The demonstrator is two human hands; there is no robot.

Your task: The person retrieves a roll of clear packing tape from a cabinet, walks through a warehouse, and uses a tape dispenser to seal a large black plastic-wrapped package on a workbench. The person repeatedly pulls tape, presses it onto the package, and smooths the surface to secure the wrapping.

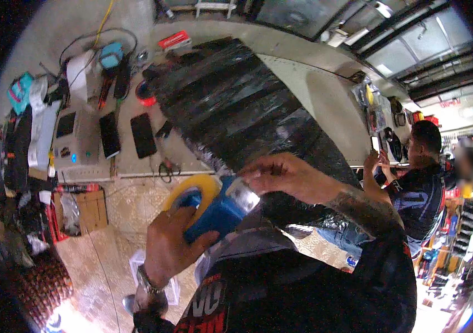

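Observation:
A blue tape dispenser (220,214) with a roll of yellowish packing tape (203,189) is gripped by my left hand (174,237), which wears a wristwatch. My right hand (278,172) is bent at the dispenser's metal front end, its fingers close together; whether they pinch the tape's end I cannot tell. Beyond both hands a large flat package wrapped in black plastic film (236,95) lies across the table, its near end reaching towards my body. The dispenser is held just off the package's near left edge.
Two dark smartphones (143,135) (109,134), scissors (169,170), a red tape roll (145,93) and a red-and-white box (174,40) lie on the table left of and behind the package. Another person (419,187) holds a phone at right. An open cardboard box (90,210) stands below the table.

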